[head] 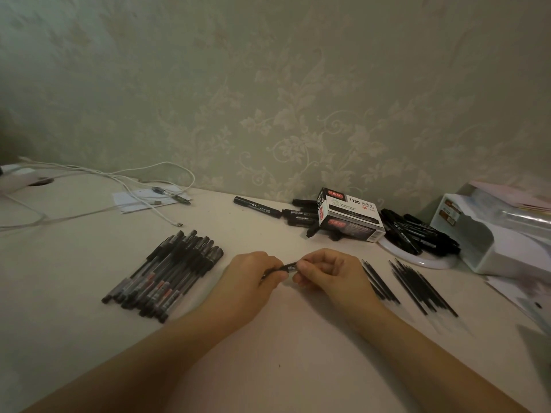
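pinching a pen [290, 267] — left hand [253, 278], right hand [331, 275]

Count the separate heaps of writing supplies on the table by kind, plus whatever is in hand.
Heaps of clear-barrelled black gel pens: 1
Bundles of thin black refills: 2
Heaps of thick black markers: 2
Dark pen gripped by left hand and right hand: 1
Total: 6

Fingers curled: left hand [253, 278], right hand [331, 272]
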{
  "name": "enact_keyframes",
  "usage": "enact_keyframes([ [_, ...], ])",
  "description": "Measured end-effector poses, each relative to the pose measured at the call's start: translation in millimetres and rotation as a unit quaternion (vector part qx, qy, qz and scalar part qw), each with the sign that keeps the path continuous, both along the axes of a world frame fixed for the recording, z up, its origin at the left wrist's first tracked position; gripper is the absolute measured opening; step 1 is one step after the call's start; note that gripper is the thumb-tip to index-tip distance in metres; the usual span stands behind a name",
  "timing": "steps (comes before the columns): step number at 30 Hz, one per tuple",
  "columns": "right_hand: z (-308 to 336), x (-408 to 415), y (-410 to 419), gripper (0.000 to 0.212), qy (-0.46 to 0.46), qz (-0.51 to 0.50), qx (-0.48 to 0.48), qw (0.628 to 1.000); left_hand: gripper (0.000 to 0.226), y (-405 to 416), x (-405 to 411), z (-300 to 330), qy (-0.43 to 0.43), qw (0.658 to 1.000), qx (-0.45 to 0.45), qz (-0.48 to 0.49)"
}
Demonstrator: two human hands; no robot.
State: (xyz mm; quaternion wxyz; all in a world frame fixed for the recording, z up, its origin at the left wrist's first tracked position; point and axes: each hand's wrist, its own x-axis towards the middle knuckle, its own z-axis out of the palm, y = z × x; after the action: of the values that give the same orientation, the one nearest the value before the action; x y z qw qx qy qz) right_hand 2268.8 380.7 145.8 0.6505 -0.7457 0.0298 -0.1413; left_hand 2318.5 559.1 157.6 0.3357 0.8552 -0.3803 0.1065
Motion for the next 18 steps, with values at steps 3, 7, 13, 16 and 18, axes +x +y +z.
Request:
enact_keyframes([
  [3,0,1,0,0.009,-0.005,-0.002,-0.002,1.0,0.019,-3,1,-1,0.013,1.0,-0.016,0.003],
  [7,-2,1,2,0.008,-0.013,-0.01,-0.018,1.0,0.008,-5,2,-5,0.003,0.999,-0.044,0.016],
  [13,-2,0,1,0.011,-0.03,-0.052,-0.026,0.998,0.004,-1,8,-3,-0.022,0.992,-0.1,0.079],
  [16,-2,-1,0,0.013,-0.032,-0.075,-0.02,0.997,0.003,7,13,0,-0.05,0.983,-0.078,0.158],
  [18,-3,0,-2,0.017,-0.036,-0.09,-0.02,0.995,0.007,14,16,-1,-0.048,0.979,-0.053,0.189],
])
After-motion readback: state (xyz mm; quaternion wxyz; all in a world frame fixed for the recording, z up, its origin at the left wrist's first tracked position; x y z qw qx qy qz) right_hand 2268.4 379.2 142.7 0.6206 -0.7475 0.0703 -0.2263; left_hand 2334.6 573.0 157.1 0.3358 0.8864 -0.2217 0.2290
